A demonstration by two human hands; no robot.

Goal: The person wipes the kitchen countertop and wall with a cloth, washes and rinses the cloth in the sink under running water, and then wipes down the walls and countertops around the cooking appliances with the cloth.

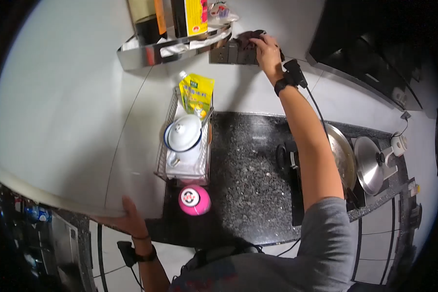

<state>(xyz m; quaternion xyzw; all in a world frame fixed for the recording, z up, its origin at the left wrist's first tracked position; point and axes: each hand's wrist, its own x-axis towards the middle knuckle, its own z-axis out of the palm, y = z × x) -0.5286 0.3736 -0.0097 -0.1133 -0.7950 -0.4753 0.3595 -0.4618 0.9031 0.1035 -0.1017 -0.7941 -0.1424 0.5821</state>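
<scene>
High on the wall, my right hand (268,52) is closed on a dark, crumpled cloth (250,39) in front of dark wall sockets (226,52). At the lower left, my left hand (131,223) grips the bottom corner of a large white panel (58,197), thumb up and fingers partly hidden at its edge. The panel's right side is smeared by motion, and its kind is unclear. Between my arms, a wire rack (161,158) holds a white lidded enamel pot (185,134) and a yellow pouch (198,92). A pink canister (195,200) stands before the rack.
A metal corner shelf (168,51) with bottles hangs above the rack. On the right of the black speckled counter (243,165), a wide pan (341,151) sits on the stove, beside a steel lid (369,165). A dark range hood (365,58) juts out above.
</scene>
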